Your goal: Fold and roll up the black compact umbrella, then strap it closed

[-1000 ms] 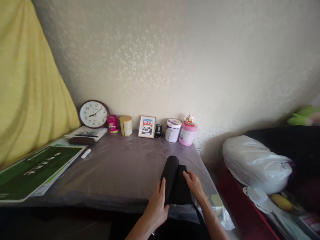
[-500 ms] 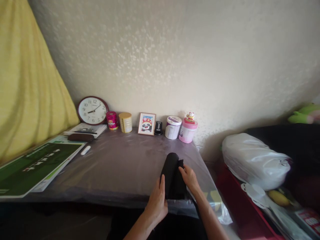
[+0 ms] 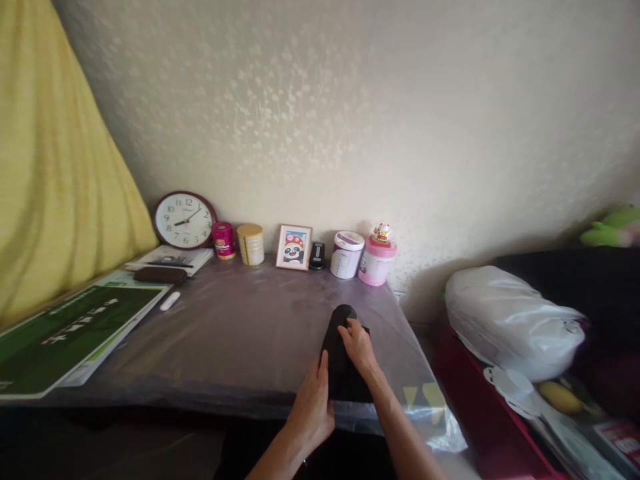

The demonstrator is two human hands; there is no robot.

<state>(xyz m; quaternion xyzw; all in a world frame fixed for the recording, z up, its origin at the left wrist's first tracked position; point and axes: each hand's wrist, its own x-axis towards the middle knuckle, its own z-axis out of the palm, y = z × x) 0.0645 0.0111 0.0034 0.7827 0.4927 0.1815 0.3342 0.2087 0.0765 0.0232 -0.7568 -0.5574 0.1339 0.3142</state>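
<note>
A long black bundle (image 3: 336,363) with a rounded far end is held over the front right part of the table; it looks like cloth, but its exact kind does not show. My left hand (image 3: 313,400) grips its left side near the front, thumb lying along it and the other fingers hidden beneath. Across its top, toward the far end, my right hand (image 3: 357,343) presses with curled fingers. A loose dark edge shows just right of that hand.
Along the wall stand a clock (image 3: 185,220), a pink tin (image 3: 223,241), a yellow-lidded can (image 3: 251,245), a panda picture frame (image 3: 293,247) and two tubs (image 3: 347,255). Green booklets (image 3: 75,333) and a white stick-like item (image 3: 171,301) lie left. A white plastic bag (image 3: 510,320) sits right, beyond the table edge.
My right hand has moved left, from the flap at the bundle's right side onto its top. The flap now lies closer against the bundle. My left hand stays in place.
</note>
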